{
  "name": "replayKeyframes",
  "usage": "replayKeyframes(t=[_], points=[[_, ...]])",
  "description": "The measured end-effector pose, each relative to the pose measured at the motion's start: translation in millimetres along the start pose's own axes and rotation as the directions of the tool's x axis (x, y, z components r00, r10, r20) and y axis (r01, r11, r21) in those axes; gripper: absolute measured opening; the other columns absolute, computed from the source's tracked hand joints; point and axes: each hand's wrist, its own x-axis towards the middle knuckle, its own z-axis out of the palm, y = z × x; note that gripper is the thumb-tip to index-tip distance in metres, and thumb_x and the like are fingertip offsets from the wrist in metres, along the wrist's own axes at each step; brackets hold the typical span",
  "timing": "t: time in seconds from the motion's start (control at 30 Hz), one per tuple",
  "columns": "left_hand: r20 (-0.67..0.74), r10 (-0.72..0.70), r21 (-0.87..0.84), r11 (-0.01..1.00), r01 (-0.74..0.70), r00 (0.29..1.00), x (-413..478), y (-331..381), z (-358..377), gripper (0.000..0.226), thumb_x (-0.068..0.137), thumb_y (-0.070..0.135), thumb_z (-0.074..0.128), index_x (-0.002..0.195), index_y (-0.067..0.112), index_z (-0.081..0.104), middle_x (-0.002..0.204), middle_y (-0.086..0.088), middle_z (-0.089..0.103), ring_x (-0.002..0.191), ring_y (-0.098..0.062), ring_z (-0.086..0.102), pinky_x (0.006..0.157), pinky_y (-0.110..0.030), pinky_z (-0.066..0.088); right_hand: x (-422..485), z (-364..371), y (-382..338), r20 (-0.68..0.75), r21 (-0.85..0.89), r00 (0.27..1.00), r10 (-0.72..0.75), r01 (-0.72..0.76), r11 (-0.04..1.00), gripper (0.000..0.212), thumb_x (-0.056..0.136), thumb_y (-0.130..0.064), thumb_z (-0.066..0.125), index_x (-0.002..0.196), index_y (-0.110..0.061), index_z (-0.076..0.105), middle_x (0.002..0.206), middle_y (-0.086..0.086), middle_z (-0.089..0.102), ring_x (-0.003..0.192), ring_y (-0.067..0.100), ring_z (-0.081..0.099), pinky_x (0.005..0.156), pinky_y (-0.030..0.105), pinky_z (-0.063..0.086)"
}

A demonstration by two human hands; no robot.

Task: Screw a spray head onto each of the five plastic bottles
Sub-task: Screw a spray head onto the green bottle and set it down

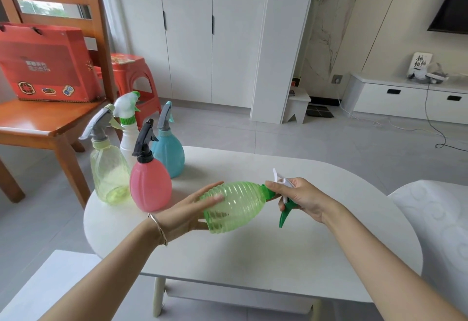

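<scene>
White and oval, the table (pixel 253 257) fills the lower middle of our view, with grey floor tiles around it and white cabinets along the far wall. We hold the ribbed green bottle (pixel 234 206) on its side above the middle of the table, its base pointing left and its neck pointing right. Our left hand (pixel 192 213) cups the base end, fingers spread along the far side of the bottle and thumb underneath. Our right hand (pixel 301 200) is closed around the white spray head (pixel 282 181) with its green trigger (pixel 285 215), which sits at the bottle's neck on a green collar; we cannot tell how far that collar is threaded on. A thin bracelet (pixel 158 229) circles our left wrist.

Four bottles stand upright near the table's far left edge, each with a spray head already on. The pink bottle (pixel 150 185) with a black head is nearest our left hand. Just left of it stands the pale yellow-green bottle (pixel 109 176) with a grey head. Behind these are the white bottle (pixel 129 140) with a white and green head and the blue bottle (pixel 168 152) with a grey head.

Beyond the table's left end, a wooden chair (pixel 50 120) carries a red box (pixel 43 62), with a red plastic stool (pixel 131 74) behind it.
</scene>
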Motion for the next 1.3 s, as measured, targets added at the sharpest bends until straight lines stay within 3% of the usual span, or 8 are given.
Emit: replayKeyframes(t=[0.17, 0.37, 0.43, 0.67, 0.77, 0.93, 1.13, 1.3], points=[[0.036, -0.248, -0.077, 0.965, 0.251, 0.968, 2, -2, -1, 0.061, 0.074, 0.065, 0.056, 0.109, 0.018, 0.072, 0.117, -0.012, 0.069, 0.098, -0.027, 0.068, 0.081, -0.042, 0.058, -1, 5, -5, 0.036, -0.128, 0.999, -0.031, 0.036, 0.991, 0.059, 0.056, -0.058, 0.074, 0.084, -0.006, 0.067, 0.061, -0.002, 0.059, 0.059, 0.012, 0.057, 0.064, 0.019, 0.046], [-0.086, -0.061, -0.030, 0.998, 0.059, 0.994, 6, -4, 8, 0.054, 0.070, 0.049, 0.068, 0.112, 0.015, 0.067, 0.117, -0.013, 0.067, 0.100, -0.023, 0.065, 0.077, -0.031, 0.058, 9, 23, -6, -0.379, -0.172, 0.914, -0.149, 0.088, 0.981, 0.057, 0.068, -0.049, 0.076, 0.109, -0.020, 0.048, 0.112, -0.003, 0.045, 0.104, 0.013, 0.045, 0.083, 0.023, 0.036], [-0.081, 0.005, -0.008, 1.000, -0.006, 0.997, 8, -4, 13, 0.051, 0.069, 0.045, 0.071, 0.112, 0.017, 0.068, 0.112, -0.012, 0.067, 0.098, -0.022, 0.065, 0.078, -0.030, 0.057, 11, 32, -9, -0.431, -0.047, 0.898, -0.088, 0.075, 0.996, 0.059, 0.069, -0.047, 0.075, 0.110, -0.019, 0.042, 0.108, -0.002, 0.043, 0.098, 0.012, 0.047, 0.077, 0.021, 0.038], [-0.075, 0.110, -0.028, 0.993, -0.112, 0.991, 15, -7, 17, 0.064, 0.063, 0.036, 0.078, 0.122, 0.021, 0.060, 0.114, -0.007, 0.067, 0.099, -0.019, 0.065, 0.082, -0.029, 0.056, 14, 44, -15, -0.069, 0.449, 0.996, -0.060, 0.085, 0.889, 0.037, 0.082, -0.033, 0.065, 0.106, -0.006, 0.067, 0.101, 0.007, 0.073, 0.096, 0.016, 0.068, 0.093, 0.025, 0.049], [-0.126, 0.165, 0.021, 0.986, -0.163, 0.978, 15, -6, 21, 0.073, 0.058, 0.032, 0.082, 0.125, 0.022, 0.056, 0.126, -0.008, 0.061, 0.102, -0.018, 0.067, 0.080, -0.028, 0.055, 16, 46, -18, -0.084, 0.484, 0.989, -0.121, 0.147, 0.863, 0.034, 0.074, -0.032, 0.068, 0.097, -0.007, 0.070, 0.096, 0.006, 0.074, 0.092, 0.016, 0.069, 0.091, 0.024, 0.051], [-0.231, 0.307, 0.424, 0.886, -0.188, 0.923, 17, -5, 28, 0.091, 0.049, 0.040, 0.084, 0.131, 0.028, 0.048, 0.126, -0.006, 0.057, 0.112, -0.021, 0.061, 0.095, -0.038, 0.052, 17, 61, -17, -0.275, 0.378, 0.954, -0.118, 0.220, 0.899, 0.028, 0.078, -0.023, 0.073, 0.098, -0.004, 0.071, 0.096, 0.012, 0.073, 0.090, 0.021, 0.067, 0.099, 0.035, 0.049], [-0.058, 0.070, 0.081, 0.995, -0.066, 0.996, 10, 7, 18, 0.049, 0.079, 0.046, 0.058, 0.121, 0.020, 0.058, 0.127, -0.008, 0.063, 0.113, -0.020, 0.062, 0.095, -0.034, 0.051, 13, 61, -26, -0.145, 0.502, 0.976, -0.161, 0.213, 0.839, 0.032, 0.068, -0.031, 0.073, 0.091, -0.009, 0.071, 0.099, 0.009, 0.073, 0.089, 0.020, 0.067, 0.090, 0.031, 0.053], [-0.012, 0.017, -0.023, 1.000, -0.017, 1.000, 8, 8, 19, 0.056, 0.075, 0.047, 0.063, 0.120, 0.015, 0.060, 0.115, -0.004, 0.070, 0.103, -0.017, 0.066, 0.085, -0.028, 0.055, 11, 61, -30, -0.011, 0.616, 0.981, -0.192, 0.158, 0.772, 0.034, 0.075, -0.034, 0.067, 0.099, -0.012, 0.060, 0.113, 0.008, 0.070, 0.102, 0.019, 0.065, 0.085, 0.032, 0.054]])
